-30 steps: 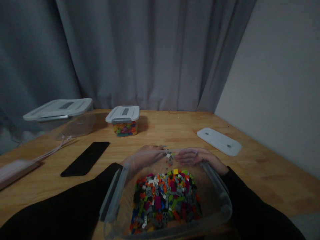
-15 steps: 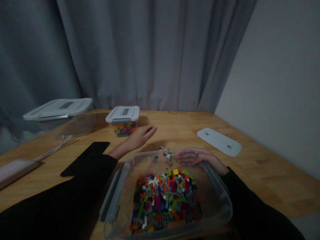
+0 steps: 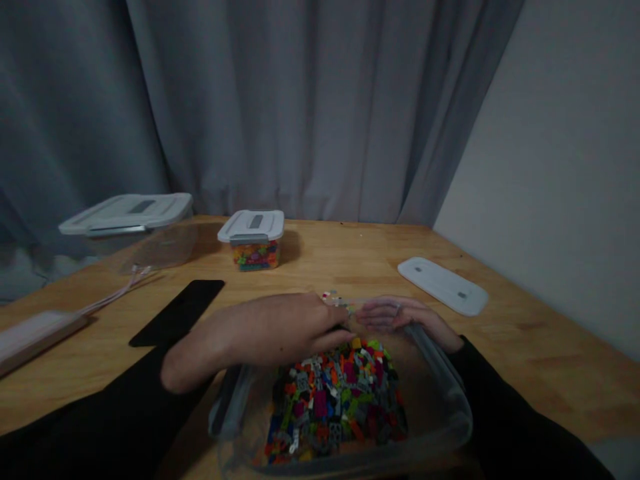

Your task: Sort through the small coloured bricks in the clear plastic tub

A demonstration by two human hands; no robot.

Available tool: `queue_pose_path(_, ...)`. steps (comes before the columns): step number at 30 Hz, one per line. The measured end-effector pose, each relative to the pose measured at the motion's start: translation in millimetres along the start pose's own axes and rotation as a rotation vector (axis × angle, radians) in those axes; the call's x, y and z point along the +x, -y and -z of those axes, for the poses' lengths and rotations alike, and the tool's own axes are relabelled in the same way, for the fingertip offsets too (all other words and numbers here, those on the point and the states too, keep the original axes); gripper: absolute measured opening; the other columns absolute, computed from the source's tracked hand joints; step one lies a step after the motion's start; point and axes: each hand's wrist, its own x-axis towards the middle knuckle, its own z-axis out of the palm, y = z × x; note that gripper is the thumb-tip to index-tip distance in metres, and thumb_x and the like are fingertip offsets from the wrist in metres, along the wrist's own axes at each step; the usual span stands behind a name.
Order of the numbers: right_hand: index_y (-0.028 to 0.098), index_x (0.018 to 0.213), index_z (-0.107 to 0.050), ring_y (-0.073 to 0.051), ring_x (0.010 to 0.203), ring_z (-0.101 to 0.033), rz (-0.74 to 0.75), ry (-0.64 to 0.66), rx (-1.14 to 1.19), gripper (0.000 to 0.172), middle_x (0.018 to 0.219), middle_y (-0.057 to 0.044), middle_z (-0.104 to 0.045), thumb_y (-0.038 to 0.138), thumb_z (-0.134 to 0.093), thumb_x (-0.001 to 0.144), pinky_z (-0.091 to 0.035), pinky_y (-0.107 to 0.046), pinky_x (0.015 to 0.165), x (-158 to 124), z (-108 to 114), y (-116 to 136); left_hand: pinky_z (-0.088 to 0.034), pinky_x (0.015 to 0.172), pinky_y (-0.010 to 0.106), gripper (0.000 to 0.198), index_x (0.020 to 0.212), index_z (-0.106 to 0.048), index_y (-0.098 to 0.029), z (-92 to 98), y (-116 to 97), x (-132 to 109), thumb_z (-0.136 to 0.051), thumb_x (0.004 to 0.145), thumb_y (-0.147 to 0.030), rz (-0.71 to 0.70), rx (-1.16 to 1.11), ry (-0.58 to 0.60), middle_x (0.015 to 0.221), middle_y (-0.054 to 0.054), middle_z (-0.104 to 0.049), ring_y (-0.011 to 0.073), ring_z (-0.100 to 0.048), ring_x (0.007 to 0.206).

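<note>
A clear plastic bin [image 3: 453,407] full of small coloured building bricks [image 3: 333,403] sits on the wooden table right before me. My left hand [image 3: 270,330] reaches across the bin's far left corner, fingers stretched toward a few loose bricks [image 3: 336,298] by the far rim. My right hand [image 3: 400,315] rests on the far rim, fingers curled over a small piece that I cannot make out. Both arms wear black sleeves.
A small lidded box of coloured pieces [image 3: 253,239] stands at the back centre. A large lidded clear bin [image 3: 131,223] is back left. A black flat slab [image 3: 179,311], a pale cable [image 3: 107,297] and a white lid [image 3: 443,285] lie on the table.
My left hand went out toward the small box, then came back to the bin's far rim. The right hand stayed put. The camera view shifted slightly.
</note>
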Motion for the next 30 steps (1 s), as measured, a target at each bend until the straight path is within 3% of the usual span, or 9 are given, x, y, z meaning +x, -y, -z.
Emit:
queue_pose_path(7, 0.018, 0.122, -0.075, -0.025, 0.129, -0.066, -0.005, -0.007, 0.002, 0.052, 0.131, -0.009, -0.075, 0.009, -0.057, 0.074, -0.043, -0.046, 0.12, -1, 0, -1, -0.047, 0.056, 0.026, 0.039, 0.091, -0.073, -0.022, 0.9, 6, 6, -0.042, 0.11, -0.035, 0.014, 0.024, 0.055, 0.071, -0.001, -0.071, 0.0133, -0.058, 0.055)
queue_pose_path(9, 0.019, 0.122, -0.075, -0.024, 0.129, -0.066, -0.003, 0.004, -0.003, 0.052, 0.132, -0.008, -0.074, 0.009, -0.057, 0.074, -0.042, -0.046, 0.12, 0, 1, 0, -0.048, 0.06, 0.026, 0.039, 0.092, -0.073, -0.021, -0.6, 10, 5, -0.041, 0.11, -0.035, 0.019, 0.02, 0.074, 0.074, -0.001, -0.072, 0.0137, -0.061, 0.06)
queue_pose_path(12, 0.019, 0.123, -0.074, -0.024, 0.129, -0.066, -0.005, 0.019, -0.007, 0.053, 0.133, -0.009, -0.074, 0.009, -0.056, 0.074, -0.041, -0.047, 0.121, 0, 1, 0, -0.052, 0.077, 0.026, 0.03, 0.107, -0.073, -0.02, -3.6, 15, 1, -0.044, 0.109, -0.028, 0.003, 0.033, 0.072, 0.097, 0.003, -0.077, 0.0167, -0.07, 0.082)
queue_pose_path(15, 0.019, 0.122, -0.074, -0.024, 0.129, -0.066, -0.005, 0.025, -0.002, 0.053, 0.133, -0.008, -0.074, 0.01, -0.056, 0.074, -0.041, -0.048, 0.121, 1, 2, 0, -0.051, 0.086, 0.027, 0.026, 0.114, -0.072, -0.018, -3.3, 15, -2, -0.047, 0.107, -0.02, -0.038, 0.064, 0.094, 0.107, 0.006, -0.076, 0.0188, -0.07, 0.094)
queue_pose_path(22, 0.018, 0.122, -0.075, -0.025, 0.128, -0.067, -0.015, 0.006, 0.011, 0.053, 0.131, -0.009, -0.075, 0.01, -0.057, 0.073, -0.042, -0.048, 0.121, 1, 2, -1, -0.047, 0.077, 0.024, 0.025, 0.09, -0.072, -0.018, 3.3, 10, -4, -0.05, 0.102, -0.014, -0.041, 0.042, 0.074, 0.093, 0.002, -0.074, 0.0147, -0.067, 0.081)
queue_pose_path(30, 0.019, 0.123, -0.075, -0.023, 0.129, -0.067, -0.003, 0.014, 0.004, 0.053, 0.132, -0.008, -0.074, 0.01, -0.055, 0.075, -0.042, -0.046, 0.121, 0, 0, 1, -0.049, 0.083, 0.027, 0.027, 0.099, -0.077, -0.019, 13.5, 12, -7, -0.051, 0.102, -0.016, -0.114, -0.209, 0.076, 0.099, 0.005, -0.078, 0.0175, -0.069, 0.087)
